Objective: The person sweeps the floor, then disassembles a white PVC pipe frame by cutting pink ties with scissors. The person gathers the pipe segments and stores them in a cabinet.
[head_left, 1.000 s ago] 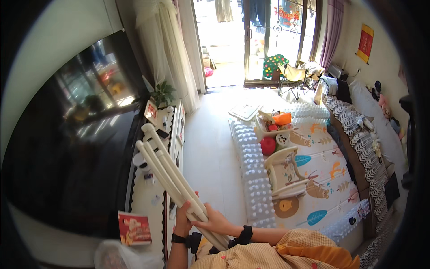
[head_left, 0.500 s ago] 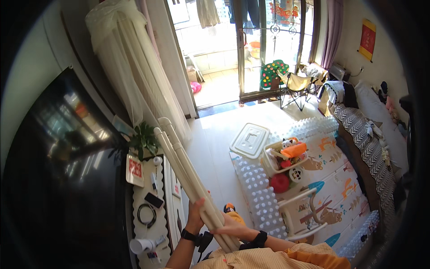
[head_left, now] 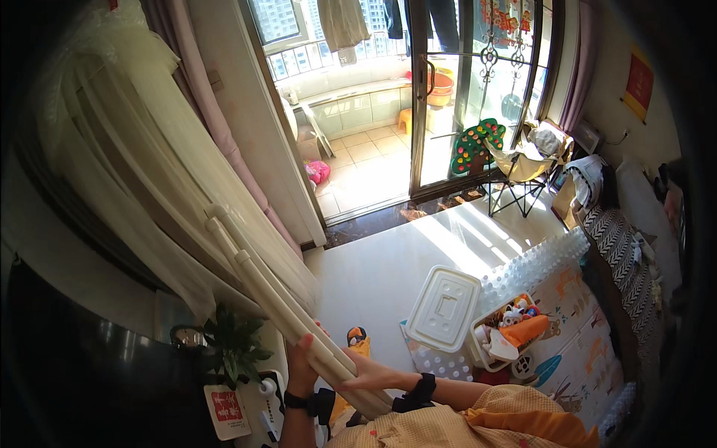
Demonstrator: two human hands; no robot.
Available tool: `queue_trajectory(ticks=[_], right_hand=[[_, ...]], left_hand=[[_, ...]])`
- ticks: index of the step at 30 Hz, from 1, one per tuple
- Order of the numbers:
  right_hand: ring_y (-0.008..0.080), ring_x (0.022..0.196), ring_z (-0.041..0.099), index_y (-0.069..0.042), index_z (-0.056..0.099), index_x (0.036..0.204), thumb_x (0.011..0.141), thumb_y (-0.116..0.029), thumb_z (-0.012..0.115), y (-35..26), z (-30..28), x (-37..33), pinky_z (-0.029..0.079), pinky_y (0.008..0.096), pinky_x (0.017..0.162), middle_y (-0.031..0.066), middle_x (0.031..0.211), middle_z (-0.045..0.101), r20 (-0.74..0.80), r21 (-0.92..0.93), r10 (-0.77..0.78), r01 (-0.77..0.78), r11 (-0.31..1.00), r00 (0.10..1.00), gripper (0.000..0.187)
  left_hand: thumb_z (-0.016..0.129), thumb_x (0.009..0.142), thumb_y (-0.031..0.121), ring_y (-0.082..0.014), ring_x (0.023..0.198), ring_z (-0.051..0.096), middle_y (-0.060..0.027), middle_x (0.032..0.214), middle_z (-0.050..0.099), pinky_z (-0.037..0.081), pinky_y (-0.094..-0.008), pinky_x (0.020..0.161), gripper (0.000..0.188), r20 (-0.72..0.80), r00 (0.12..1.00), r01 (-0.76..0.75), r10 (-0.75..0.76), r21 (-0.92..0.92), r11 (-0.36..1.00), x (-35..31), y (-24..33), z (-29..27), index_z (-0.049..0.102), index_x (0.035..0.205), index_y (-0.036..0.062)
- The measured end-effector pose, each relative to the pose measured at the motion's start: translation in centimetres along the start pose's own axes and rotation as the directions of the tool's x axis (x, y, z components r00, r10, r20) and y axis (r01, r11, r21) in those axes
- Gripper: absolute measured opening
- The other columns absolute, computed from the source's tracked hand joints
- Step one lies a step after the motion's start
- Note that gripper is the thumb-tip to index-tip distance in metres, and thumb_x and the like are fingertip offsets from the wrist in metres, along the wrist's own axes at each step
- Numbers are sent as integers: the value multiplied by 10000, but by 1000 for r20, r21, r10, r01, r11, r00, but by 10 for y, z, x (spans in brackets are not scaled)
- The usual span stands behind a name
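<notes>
A bundle of long cream-coloured tubes [head_left: 280, 310] slants up and to the left in front of me, and both my hands are closed around its lower part. My left hand [head_left: 302, 367] wraps it from the left side. A little lower, my right hand [head_left: 364, 372] grips it from the right. The far ends of the tubes overlap a tall column of sheer cream netting [head_left: 142, 157] in this view; whether they touch it I cannot tell. The tubes' near ends are hidden by my right arm and yellow checked clothing.
A leafy plant [head_left: 233, 347] stands at lower left beside a black screen [head_left: 89, 373]. On the right, a white lid [head_left: 442, 308] lies by a toy-filled box [head_left: 482, 358] on a patterned mat [head_left: 579, 328]. A folding chair [head_left: 517, 166] stands before glass doors [head_left: 455, 168].
My view has moved forward, toward the glass doors and the netting. The tubes remain in both hands, and their far ends now appear over the netting, farther left.
</notes>
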State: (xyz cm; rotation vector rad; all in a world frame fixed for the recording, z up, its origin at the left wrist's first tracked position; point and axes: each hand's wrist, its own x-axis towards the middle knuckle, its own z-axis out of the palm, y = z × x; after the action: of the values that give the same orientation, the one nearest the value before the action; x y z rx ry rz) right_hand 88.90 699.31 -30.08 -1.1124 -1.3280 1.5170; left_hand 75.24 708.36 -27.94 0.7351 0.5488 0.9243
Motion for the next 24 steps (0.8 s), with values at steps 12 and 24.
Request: queue_trajectory(ticks=[12, 24], right_hand=[[154, 798, 620, 13, 527, 1100, 863, -93, 573, -8, -360, 178, 511, 278, 756, 101, 841, 636, -801, 201, 172, -13, 979, 573, 263], [76, 569, 521, -16, 582, 953, 836, -46, 550, 11, -782, 436, 478, 217, 556, 3, 622, 523, -876, 209, 292, -244, 947, 385, 125]], left_hand=[[629, 786, 286, -190, 870, 559, -64, 893, 544, 461, -296, 817, 431, 161, 962, 240, -220, -114, 964, 473, 51, 41, 484, 1100, 30], [626, 779, 233, -161, 804, 565, -90, 917, 556, 502, -286, 669, 417, -25, 993, 115, -113, 91, 989, 920, 7, 100, 488, 1097, 0]])
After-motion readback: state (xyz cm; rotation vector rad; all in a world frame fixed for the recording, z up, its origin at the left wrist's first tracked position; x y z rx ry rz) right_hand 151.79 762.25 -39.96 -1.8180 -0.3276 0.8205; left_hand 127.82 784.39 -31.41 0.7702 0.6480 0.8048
